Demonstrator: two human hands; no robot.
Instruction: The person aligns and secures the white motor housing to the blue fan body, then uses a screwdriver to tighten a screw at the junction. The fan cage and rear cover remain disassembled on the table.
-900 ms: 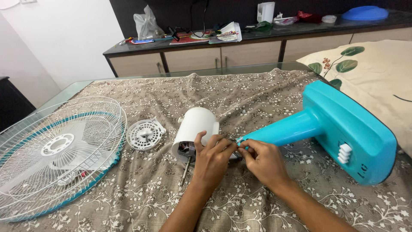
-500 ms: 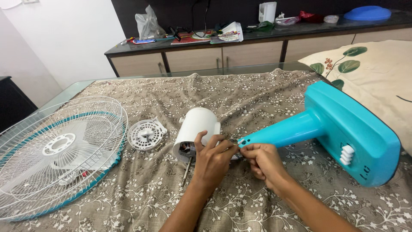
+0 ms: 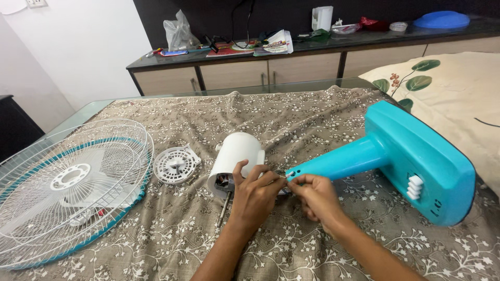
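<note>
Far left of my fingers lies a wire fan guard [image 3: 67,187]. My left hand [image 3: 255,195] clasps the white motor housing [image 3: 234,161]; my right hand [image 3: 315,198] pinches something tiny beside the teal stand [image 3: 396,156].

A white fan motor housing [image 3: 237,158] lies on its side on the floral cloth [image 3: 172,229], its metal shaft [image 3: 224,209] pointing toward the near edge of the cloth. Just right of it, the turquoise fan stand [image 3: 401,156] also lies flat on the cloth, its narrow neck meeting the housing and its broad base farther right.
</note>
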